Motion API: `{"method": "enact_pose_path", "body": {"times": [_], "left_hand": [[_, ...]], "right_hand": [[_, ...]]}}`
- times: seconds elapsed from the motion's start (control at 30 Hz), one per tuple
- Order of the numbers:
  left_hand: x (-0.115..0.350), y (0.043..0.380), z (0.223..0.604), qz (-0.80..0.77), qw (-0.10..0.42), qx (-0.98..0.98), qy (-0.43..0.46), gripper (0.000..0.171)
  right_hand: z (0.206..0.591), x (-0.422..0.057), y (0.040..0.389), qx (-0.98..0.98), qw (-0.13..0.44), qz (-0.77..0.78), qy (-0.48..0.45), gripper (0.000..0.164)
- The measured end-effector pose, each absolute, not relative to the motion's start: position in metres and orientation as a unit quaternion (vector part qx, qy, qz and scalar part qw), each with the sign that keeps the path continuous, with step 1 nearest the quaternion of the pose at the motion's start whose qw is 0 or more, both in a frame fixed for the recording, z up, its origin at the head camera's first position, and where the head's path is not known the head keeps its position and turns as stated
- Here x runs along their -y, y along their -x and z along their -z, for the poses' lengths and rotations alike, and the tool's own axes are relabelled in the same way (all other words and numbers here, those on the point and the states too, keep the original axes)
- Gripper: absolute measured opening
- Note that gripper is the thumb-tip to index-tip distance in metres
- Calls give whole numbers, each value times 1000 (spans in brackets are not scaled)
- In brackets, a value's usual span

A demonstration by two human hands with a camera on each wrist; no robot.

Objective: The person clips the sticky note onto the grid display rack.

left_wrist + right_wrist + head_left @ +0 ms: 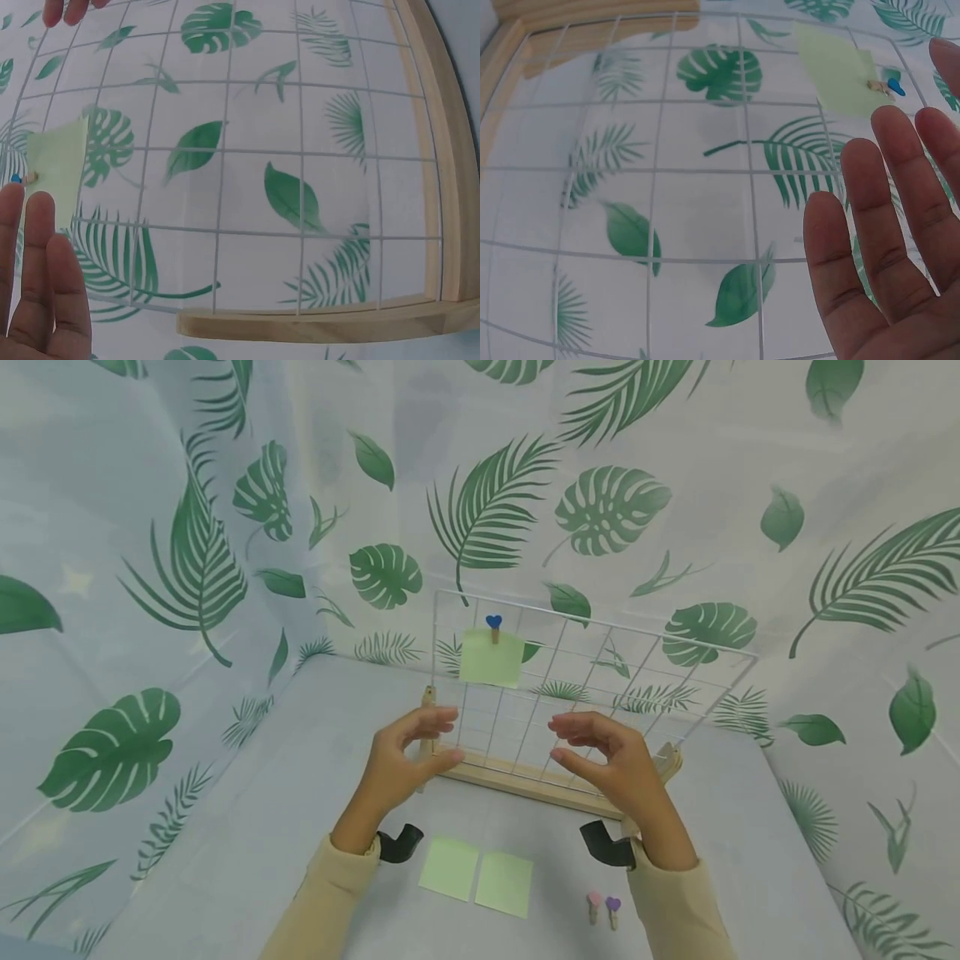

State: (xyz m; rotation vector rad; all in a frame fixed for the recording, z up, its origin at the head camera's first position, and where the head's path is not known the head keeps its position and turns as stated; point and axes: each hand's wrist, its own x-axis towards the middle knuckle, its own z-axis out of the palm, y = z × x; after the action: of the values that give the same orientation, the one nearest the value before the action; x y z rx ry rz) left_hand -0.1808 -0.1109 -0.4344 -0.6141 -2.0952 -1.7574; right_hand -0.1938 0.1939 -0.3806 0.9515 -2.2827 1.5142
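Both hands hover in front of a white wire grid panel, holding nothing. The left hand is near the panel's left side, fingers and thumb apart. Facing it, the right hand has its fingers and thumb spread too; its fingers look fairly straight in the right wrist view. A mini clothespin with a blue heart fixes a pale green paper square to the grid's upper left. On the table below lie two more green paper squares, one on the left and one on the right.
The grid stands in a wooden base with side supports. Mini clothespins with a pink heart and a purple heart lie by the right sleeve. A black curved piece is at each wrist. Leaf-patterned cloth encloses the white table.
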Motion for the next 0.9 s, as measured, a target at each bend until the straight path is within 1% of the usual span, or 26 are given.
{"method": "enact_pose_path", "body": {"times": [0.3,0.9], "left_hand": [[108,176,445,618,177,732,225,52],[109,166,462,619,161,735,225,50]], "right_hand": [[393,-198,188,776,112,-526,-329,37],[410,-211,177,786,88,-523,-319,39]]}}
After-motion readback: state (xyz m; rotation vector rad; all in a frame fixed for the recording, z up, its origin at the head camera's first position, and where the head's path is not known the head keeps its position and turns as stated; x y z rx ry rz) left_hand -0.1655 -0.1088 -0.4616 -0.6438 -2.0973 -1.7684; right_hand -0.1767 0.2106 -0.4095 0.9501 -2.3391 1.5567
